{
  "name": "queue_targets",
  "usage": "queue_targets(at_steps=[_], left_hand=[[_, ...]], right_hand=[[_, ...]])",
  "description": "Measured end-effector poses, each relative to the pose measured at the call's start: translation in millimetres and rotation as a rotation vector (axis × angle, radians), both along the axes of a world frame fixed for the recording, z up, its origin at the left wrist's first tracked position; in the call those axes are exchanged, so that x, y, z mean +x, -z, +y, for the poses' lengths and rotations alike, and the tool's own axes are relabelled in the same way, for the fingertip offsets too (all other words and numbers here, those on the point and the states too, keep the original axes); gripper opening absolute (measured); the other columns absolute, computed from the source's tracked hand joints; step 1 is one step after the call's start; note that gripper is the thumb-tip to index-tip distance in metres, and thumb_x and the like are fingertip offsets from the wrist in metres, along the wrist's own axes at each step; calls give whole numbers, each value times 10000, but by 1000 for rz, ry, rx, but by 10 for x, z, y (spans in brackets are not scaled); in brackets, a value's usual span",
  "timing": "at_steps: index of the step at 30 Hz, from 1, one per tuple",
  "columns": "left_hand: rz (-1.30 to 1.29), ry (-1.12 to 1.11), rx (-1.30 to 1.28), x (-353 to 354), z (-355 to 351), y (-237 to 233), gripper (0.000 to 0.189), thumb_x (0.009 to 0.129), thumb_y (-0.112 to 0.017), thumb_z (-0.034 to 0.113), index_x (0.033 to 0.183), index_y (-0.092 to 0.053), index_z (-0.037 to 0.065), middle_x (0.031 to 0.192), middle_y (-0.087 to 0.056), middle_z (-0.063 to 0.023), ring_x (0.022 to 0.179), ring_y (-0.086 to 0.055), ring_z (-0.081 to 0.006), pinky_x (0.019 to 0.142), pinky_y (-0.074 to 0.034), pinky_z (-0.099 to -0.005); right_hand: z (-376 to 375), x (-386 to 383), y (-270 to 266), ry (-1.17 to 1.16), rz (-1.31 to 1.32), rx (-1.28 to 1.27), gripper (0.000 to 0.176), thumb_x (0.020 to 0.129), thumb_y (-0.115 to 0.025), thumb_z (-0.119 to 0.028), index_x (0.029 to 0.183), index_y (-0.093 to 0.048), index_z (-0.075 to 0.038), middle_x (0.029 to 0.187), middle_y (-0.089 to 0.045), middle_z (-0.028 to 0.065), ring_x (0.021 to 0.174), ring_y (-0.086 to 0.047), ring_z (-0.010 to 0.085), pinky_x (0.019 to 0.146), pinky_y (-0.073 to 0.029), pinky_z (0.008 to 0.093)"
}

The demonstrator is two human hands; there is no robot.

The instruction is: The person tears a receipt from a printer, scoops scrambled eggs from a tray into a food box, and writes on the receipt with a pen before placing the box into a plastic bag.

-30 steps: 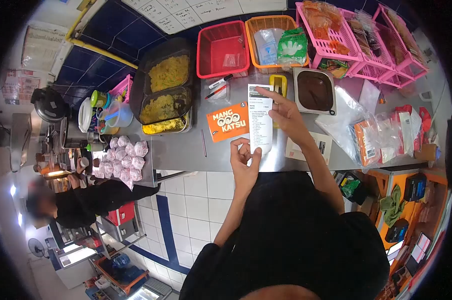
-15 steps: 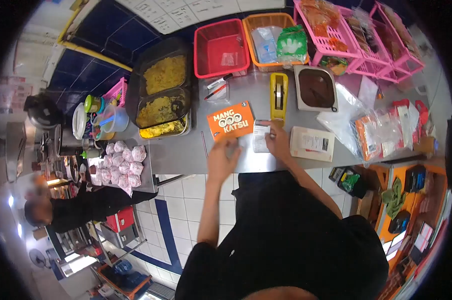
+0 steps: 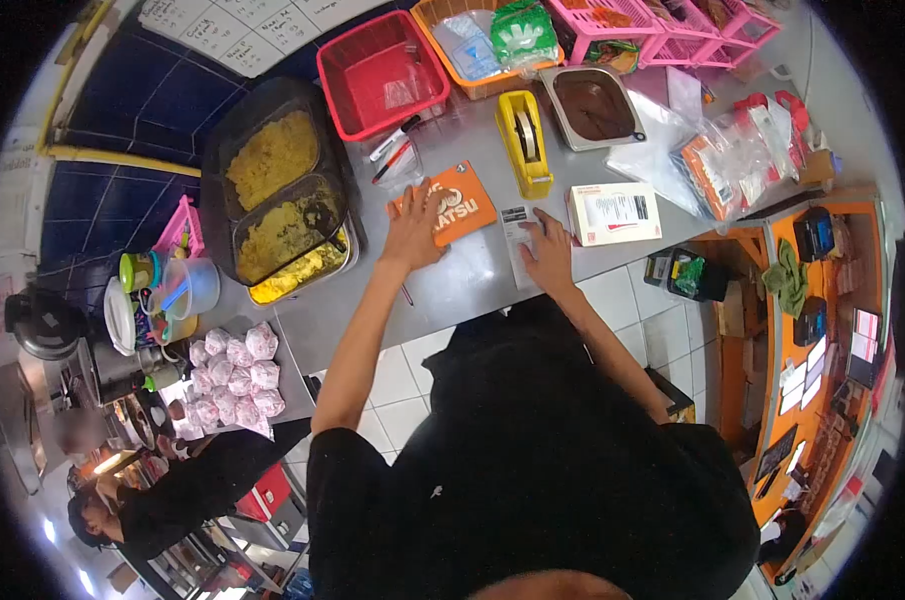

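Observation:
My left hand (image 3: 414, 232) lies with its fingers spread over the left end of an orange printed box (image 3: 465, 208), covering part of its lettering. My right hand (image 3: 549, 256) rests with fingers apart on a printed paper slip (image 3: 516, 228) near the counter's front edge. Behind the slip stands a yellow tape dispenser (image 3: 525, 150). To the right of that hand is a white box with a printed label (image 3: 615, 213). A marker and a red pen (image 3: 394, 158) lie beyond my left hand.
Trays of yellow crumbs (image 3: 273, 160) stand left, near wrapped bundles (image 3: 235, 378). A red basket (image 3: 335, 95), an orange basket (image 3: 473, 88) and a metal pan of brown sauce (image 3: 595, 108) line the back. Plastic packets (image 3: 743, 165) lie right. Another person (image 3: 188, 490) works at far left.
My left hand has moved from beside the orange box onto its left end. The slip, earlier raised and curled at my right fingers, now lies flatter under them. The camera view has turned.

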State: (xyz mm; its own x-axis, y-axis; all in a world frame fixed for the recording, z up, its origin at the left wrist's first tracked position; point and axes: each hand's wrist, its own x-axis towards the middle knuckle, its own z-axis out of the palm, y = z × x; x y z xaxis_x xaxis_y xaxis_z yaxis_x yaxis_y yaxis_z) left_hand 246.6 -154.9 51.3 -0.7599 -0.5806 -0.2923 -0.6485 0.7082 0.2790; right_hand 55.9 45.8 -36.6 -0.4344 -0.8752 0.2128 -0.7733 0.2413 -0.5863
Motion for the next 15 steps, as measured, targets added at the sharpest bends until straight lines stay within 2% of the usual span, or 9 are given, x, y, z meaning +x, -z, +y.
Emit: queue_targets(at_steps=[1,2,6,8,9,11,12,15], left_hand=[[36,44,19,44,-35,-2,929,684,-843,261,1461,-336,255,1627,-173,-191,1478,-180,-468,1143,-165,-700],[69,76,4,82,-69,19,954,665,-848,274,1470,-334,266,1621,-204,-186,1466,-215,-475,1129,-194,-705],[69,126,52,129,-272,-33,1016,640,-859,300,1502,-320,275,1614,-235,-173,1446,-262,-483,1129,-232,-679],[51,146,221,84,-400,-125,1031,639,-847,302,1527,-325,248,1584,-305,-167,1421,-342,-433,1158,-295,-554],[53,127,209,72,-494,-140,1031,639,-847,302,1527,-325,248,1584,-305,-167,1421,-342,-433,1158,-295,-554],[151,216,592,21,-721,-168,951,693,-824,275,1516,-356,187,1514,-410,-159,1404,-397,-301,1160,-327,-384],[166,191,597,6,-864,64,917,701,-785,214,1518,-372,167,1461,-470,-153,1363,-441,-270,1142,-346,-337],[157,218,695,-79,-983,23,932,692,-757,172,1534,-357,165,1456,-469,-157,1353,-447,-261,1136,-354,-351]], right_hand=[[15,20,21,0,4,6,425,766,-731,-106,1175,-619,-120,1384,-501,147,1270,-465,332,999,-373,490],[11,33,37,-11,21,3,422,764,-735,-117,1172,-627,-134,1373,-513,129,1277,-457,324,1002,-363,492],[-3,192,61,-16,106,-37,418,770,-737,-147,1177,-643,-163,1346,-539,77,1287,-445,314,1021,-340,516],[-30,259,72,-38,128,-24,413,778,-735,-152,1182,-647,-167,1346,-538,71,1297,-438,315,1048,-320,543],[-45,313,74,-42,144,-3,409,786,-732,-157,1187,-650,-170,1347,-537,65,1308,-432,316,1075,-299,571],[-48,424,67,-50,137,-9,403,795,-729,-159,1190,-653,-174,1342,-538,62,1316,-426,317,1100,-268,597],[-46,469,50,-37,134,-3,397,804,-726,-162,1194,-656,-178,1337,-539,58,1324,-421,318,1124,-237,623],[-50,552,23,-44,100,15,375,813,-722,-160,1183,-665,-181,1326,-539,61,1338,-411,319,1135,-202,656]])
